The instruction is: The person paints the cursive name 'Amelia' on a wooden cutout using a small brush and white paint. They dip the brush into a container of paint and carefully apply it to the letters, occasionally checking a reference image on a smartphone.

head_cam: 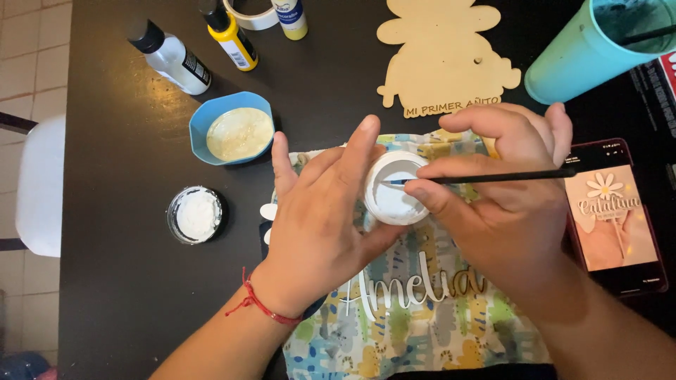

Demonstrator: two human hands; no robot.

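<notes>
Both hands meet at the centre of the head view. Left hand (317, 225), with a red cord at the wrist, is curled partway round a small white jar (396, 188), thumb and fingers steadying its wall from the 9 o'clock side, so it grips the jar loosely rather than in a fist. Right hand (503, 190) is closed in a pen grip on a thin black brush (493, 178), which lies nearly level with its tip at the jar's mouth. Judged from this pose, the likely faults are a tipped jar, should the brush press sideways against a light hold, and a drip of white paint onto the patterned cloth (422, 317) beneath, should the tip come away overloaded; the handle end also points toward the phone (616, 211) at 3 o'clock. The jar is round, open-topped and white inside and out, with white paint visible in it; it rests over the upper edge of the cloth, just beside the left fingers. On the cloth lies a white script cut-out (415, 285) at 6 o'clock. Outward on the dark table (120, 281): a blue bowl of cream paint (236, 130) at 10 o'clock, a small round lid with white paint (196, 214) at 9 o'clock, paint bottles (176, 60) near 11 o'clock, a pale wooden cut-out shape (443, 56) at 12 o'clock, and a teal cup (598, 46) at 2 o'clock.
</notes>
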